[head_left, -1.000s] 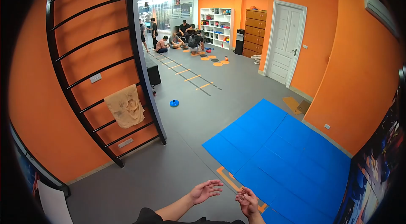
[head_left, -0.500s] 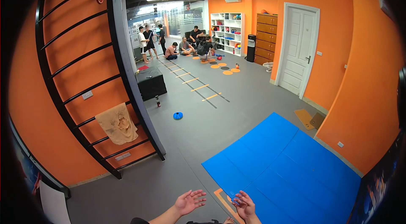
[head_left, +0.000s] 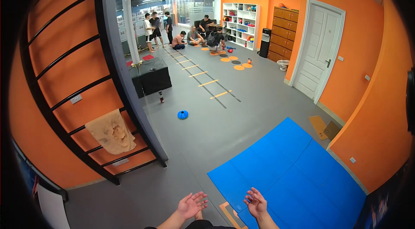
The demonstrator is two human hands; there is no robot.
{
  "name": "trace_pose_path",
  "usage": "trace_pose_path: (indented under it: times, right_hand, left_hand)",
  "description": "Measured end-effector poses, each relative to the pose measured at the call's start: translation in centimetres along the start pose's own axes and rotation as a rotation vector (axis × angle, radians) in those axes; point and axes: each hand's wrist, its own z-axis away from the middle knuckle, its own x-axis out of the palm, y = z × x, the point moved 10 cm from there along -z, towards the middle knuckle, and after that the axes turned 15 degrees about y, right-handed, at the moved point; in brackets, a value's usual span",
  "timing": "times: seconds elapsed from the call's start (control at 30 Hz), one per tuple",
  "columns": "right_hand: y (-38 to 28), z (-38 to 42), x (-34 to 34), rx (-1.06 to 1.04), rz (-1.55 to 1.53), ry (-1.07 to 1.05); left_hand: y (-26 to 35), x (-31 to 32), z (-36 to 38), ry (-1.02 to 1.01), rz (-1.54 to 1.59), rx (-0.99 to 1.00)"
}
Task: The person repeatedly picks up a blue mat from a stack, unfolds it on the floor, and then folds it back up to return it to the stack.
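Note:
My left hand (head_left: 191,205) is held out palm up over the grey floor at the bottom of the head view, fingers spread, holding nothing. My right hand (head_left: 256,202) is beside it, fingers apart and empty, above the near corner of the blue mat (head_left: 294,173). Neither hand touches anything. An orange floor marking (head_left: 228,209) lies between the two hands.
Black wall bars (head_left: 65,77) stand on the left with a tan towel (head_left: 111,132) hung over a rung. A blue cone (head_left: 183,114), a black box (head_left: 150,77) and an orange floor ladder (head_left: 207,83) lie ahead. Several people (head_left: 190,34) sit and stand at the far end. A white door (head_left: 317,52) is on the right.
The view has shifted forward and right past the wall bars. My hands have stayed low in the frame, open and a little farther apart.

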Motion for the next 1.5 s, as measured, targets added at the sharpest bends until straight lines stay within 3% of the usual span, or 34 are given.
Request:
trace_pose_path:
  times: [0.23,0.27,0.47,0.7,0.8,1.07,1.33,1.5]
  right_hand:
    - [2.7,-2.6,5.2,-0.019,-0.081,0.088]
    - [2.0,-2.5,6.4,-0.076,0.061,0.162]
    - [-0.8,-3.6,6.3,-0.248,-0.033,0.238]
    - [-4.0,-5.7,1.6,-0.348,-0.186,0.282]
    - [-4.5,-7.9,-1.5,-0.364,-0.253,0.328]
    - [-3.1,-14.3,-11.9,-0.274,-0.389,0.555]
    - [1.2,-19.1,-20.8,-0.255,-0.386,0.828]
    - [8.1,-25.7,-29.5,-0.158,-0.335,0.989]
  left_hand:
    - [7.0,7.2,-9.9,-0.226,-0.196,-0.233]
    - [7.2,7.8,-11.1,-0.254,-0.257,-0.286]
    - [9.3,13.0,-17.2,-0.387,-0.36,-0.398]
    - [5.4,14.4,-21.6,-0.26,-0.381,-0.491]
    - [5.0,14.6,-22.5,-0.182,-0.448,-0.415]
    - [5.5,11.1,-29.4,0.123,-0.626,-0.35]
    - [-0.3,4.5,-42.0,0.277,-0.674,-0.553]
    - [-6.5,-7.6,-56.4,0.258,-0.84,-0.636]
